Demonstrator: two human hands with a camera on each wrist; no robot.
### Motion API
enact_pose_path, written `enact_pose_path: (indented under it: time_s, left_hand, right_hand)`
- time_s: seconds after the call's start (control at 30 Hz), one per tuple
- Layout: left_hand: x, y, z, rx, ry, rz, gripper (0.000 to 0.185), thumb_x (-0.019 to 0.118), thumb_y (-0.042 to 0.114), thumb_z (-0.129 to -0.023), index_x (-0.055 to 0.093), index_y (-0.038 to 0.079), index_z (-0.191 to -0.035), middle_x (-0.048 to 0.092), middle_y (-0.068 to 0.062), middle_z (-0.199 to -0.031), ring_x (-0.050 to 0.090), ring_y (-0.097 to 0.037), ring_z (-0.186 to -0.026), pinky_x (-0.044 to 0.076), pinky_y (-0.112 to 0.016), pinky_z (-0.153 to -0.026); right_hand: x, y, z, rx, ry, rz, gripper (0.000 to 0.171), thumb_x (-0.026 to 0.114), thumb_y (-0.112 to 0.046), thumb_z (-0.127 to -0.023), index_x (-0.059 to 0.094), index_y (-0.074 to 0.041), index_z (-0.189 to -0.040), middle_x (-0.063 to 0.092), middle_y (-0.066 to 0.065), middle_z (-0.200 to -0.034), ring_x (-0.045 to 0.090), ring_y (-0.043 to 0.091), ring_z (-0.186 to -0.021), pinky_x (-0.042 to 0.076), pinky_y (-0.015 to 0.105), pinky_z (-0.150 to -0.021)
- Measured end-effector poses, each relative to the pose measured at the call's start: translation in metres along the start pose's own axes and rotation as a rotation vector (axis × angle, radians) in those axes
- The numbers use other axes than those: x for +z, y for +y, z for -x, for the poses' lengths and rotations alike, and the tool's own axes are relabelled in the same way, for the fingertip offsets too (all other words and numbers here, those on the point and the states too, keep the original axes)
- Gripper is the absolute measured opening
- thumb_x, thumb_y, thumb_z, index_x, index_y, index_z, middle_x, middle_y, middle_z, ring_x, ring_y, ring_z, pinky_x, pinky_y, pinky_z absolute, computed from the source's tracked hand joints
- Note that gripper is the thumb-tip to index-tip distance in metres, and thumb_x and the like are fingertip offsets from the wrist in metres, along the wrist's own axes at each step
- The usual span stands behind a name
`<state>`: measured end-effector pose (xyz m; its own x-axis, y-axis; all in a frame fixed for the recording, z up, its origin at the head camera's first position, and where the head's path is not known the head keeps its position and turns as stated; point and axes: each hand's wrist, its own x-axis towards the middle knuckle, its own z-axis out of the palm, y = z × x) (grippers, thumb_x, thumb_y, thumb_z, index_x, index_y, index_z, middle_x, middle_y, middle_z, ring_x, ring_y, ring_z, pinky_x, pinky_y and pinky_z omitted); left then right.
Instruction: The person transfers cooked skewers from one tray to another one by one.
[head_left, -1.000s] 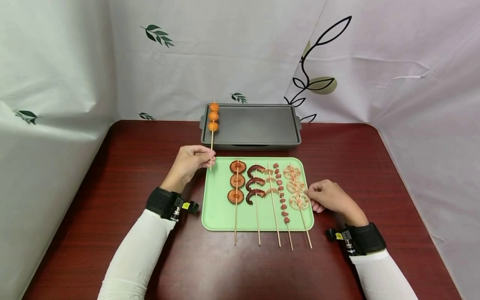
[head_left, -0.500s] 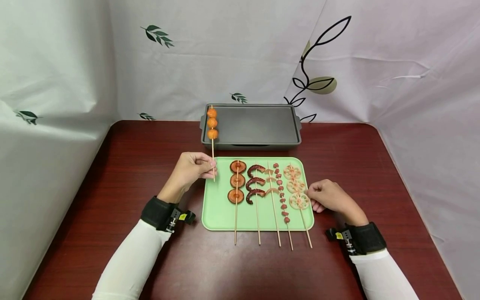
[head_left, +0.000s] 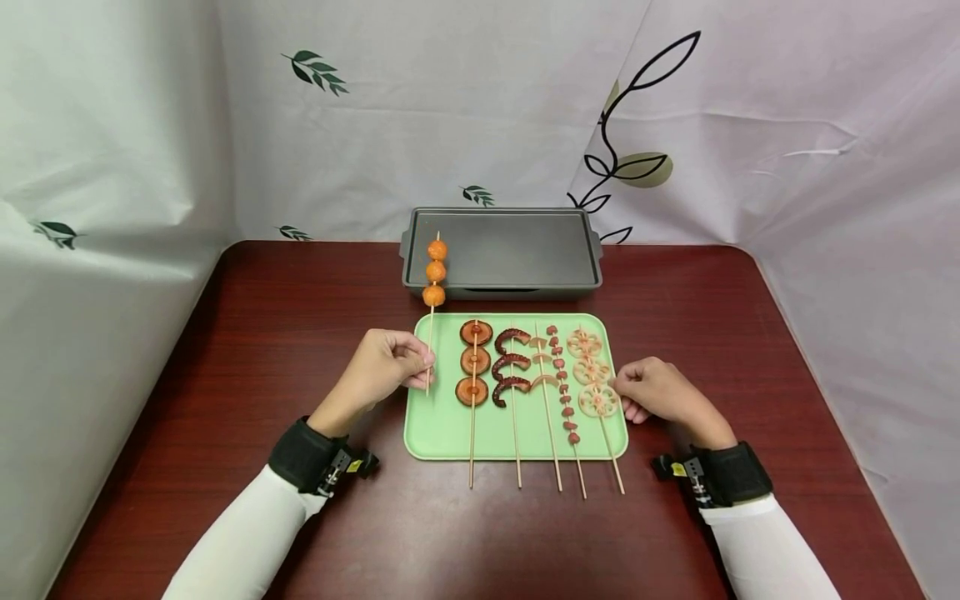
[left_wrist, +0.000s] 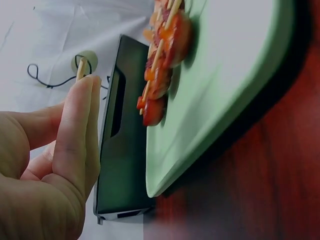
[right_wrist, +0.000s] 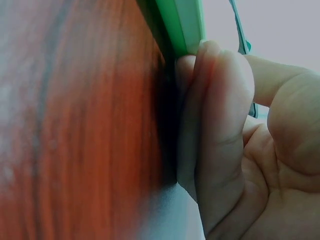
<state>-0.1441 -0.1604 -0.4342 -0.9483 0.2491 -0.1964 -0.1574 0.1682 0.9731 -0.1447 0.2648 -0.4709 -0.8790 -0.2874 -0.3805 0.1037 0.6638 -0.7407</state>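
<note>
Orange balls [head_left: 435, 272] on a tan skewer, a mint-green tray [head_left: 438, 425], a dark grey pan [head_left: 517, 246], a reddish-brown table [head_left: 262, 333], white leaf-printed backdrop [head_left: 315, 71].

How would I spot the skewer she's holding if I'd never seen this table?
Find the green tray on the dark red table. Above its left edge, the left hand pinches a skewer. It alone carries three round orange balls, and it is lifted while the others lie flat.

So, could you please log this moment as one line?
left hand: pinches meatball skewer | right hand: holds green tray edge | five skewers on tray
</note>
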Motion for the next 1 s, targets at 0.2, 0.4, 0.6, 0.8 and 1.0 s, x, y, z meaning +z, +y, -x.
enact_pose_path:
  time_s: [0.2, 0.4, 0.6, 0.8, 1.0]
  left_hand:
    - [0.006, -0.002, 0.01, 0.001, -0.029, -0.014, 0.015, 0.066, -0.009, -0.094, 0.065, -0.023, -0.099, 0.073, -0.021, -0.075, 0.073, -0.013, -0.063, 0.066, -0.032, -0.063]
    - [0.009, -0.007, 0.023, -0.009, -0.035, -0.056, 0.014, 0.069, -0.007, -0.093, 0.068, -0.02, -0.096, 0.074, -0.016, -0.072, 0.072, -0.012, -0.061, 0.066, -0.033, -0.063]
    - [0.014, -0.011, 0.038, -0.012, -0.032, -0.129, 0.011, 0.071, -0.005, -0.093, 0.07, -0.016, -0.093, 0.074, -0.017, -0.071, 0.073, -0.013, -0.061, 0.066, -0.035, -0.062]
    - [0.019, -0.015, 0.05, -0.01, -0.049, -0.13, 0.009, 0.072, -0.007, -0.091, 0.069, -0.016, -0.091, 0.072, -0.015, -0.069, 0.072, -0.012, -0.06, 0.065, -0.033, -0.06]
    - [0.023, -0.022, 0.059, 0.002, -0.078, -0.093, 0.009, 0.071, -0.007, -0.092, 0.067, -0.015, -0.091, 0.072, -0.018, -0.071, 0.073, -0.012, -0.061, 0.065, -0.034, -0.06]
  right_hand:
    - [-0.001, 0.0, 0.0, 0.004, -0.001, -0.001, 0.036, 0.062, -0.02, -0.103, 0.061, -0.004, -0.071, 0.064, 0.006, -0.064, 0.066, 0.017, -0.057, 0.061, 0.033, -0.053]
    - [-0.001, 0.0, 0.0, 0.003, -0.009, -0.006, 0.035, 0.062, -0.021, -0.104, 0.064, -0.004, -0.074, 0.064, 0.005, -0.065, 0.066, 0.017, -0.058, 0.061, 0.033, -0.053]
    - [-0.002, 0.0, 0.0, 0.005, -0.021, -0.013, 0.034, 0.062, -0.022, -0.104, 0.065, -0.003, -0.075, 0.064, 0.006, -0.066, 0.066, 0.017, -0.058, 0.062, 0.033, -0.054]
    - [-0.003, 0.0, -0.001, 0.005, -0.023, -0.005, 0.035, 0.062, -0.022, -0.104, 0.063, -0.004, -0.074, 0.064, 0.005, -0.066, 0.066, 0.017, -0.058, 0.062, 0.032, -0.054]
    - [-0.003, 0.0, -0.001, 0.017, -0.028, -0.012, 0.034, 0.062, -0.02, -0.104, 0.064, -0.003, -0.075, 0.064, 0.006, -0.066, 0.067, 0.017, -0.058, 0.062, 0.033, -0.054]
